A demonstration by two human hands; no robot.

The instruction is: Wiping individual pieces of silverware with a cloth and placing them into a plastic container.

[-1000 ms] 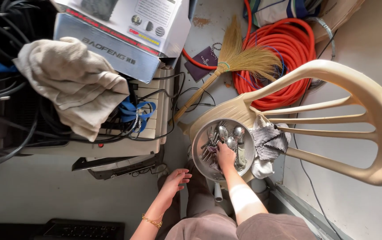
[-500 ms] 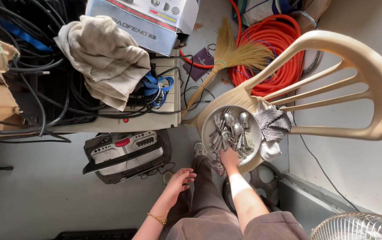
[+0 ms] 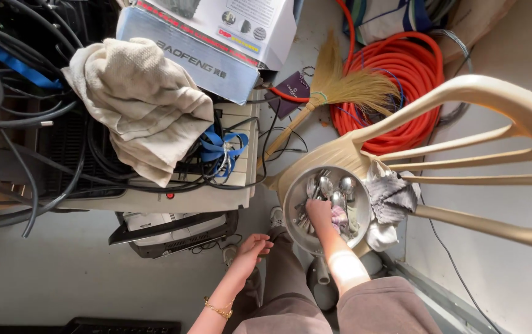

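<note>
Fingers of the right hand [image 3: 319, 212] curl down among the spoons and forks [image 3: 326, 188] in the metal bowl [image 3: 294, 207] on the chair [image 3: 346, 154], seemingly grasping cutlery, left hand [image 3: 252, 247] slack at eight o'clock; a careless tug could tip the unsteadied bowl.

A straw broom [image 3: 334, 93] lies beside a coiled orange hose [image 3: 396, 80]; a beige towel [image 3: 136, 102] drapes over black cables [image 3: 25, 117].
</note>
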